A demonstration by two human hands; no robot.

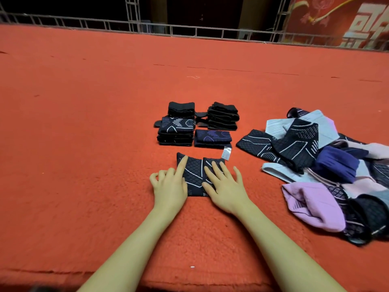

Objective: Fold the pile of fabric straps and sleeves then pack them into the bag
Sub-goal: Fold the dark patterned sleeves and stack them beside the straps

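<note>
A dark patterned sleeve (194, 173) lies flat on the red carpet in front of me. My left hand (169, 184) presses its left part with a straight index finger, the other fingers loosely curled. My right hand (224, 184) lies flat on its right part with fingers spread. Behind it stand several stacks of folded pieces: a patterned stack (176, 131), a black stack (181, 109), another black stack (223, 116) and a low purple-marked stack (212, 139). An unfolded pile (328, 165) of black, grey, pink and navy sleeves lies to the right. No bag is in view.
The red carpet (105, 123) covers a wide raised surface; its front edge runs just below my forearms. A white metal railing (189, 30) borders the far side. A white label (227, 153) sticks out beside the low stack.
</note>
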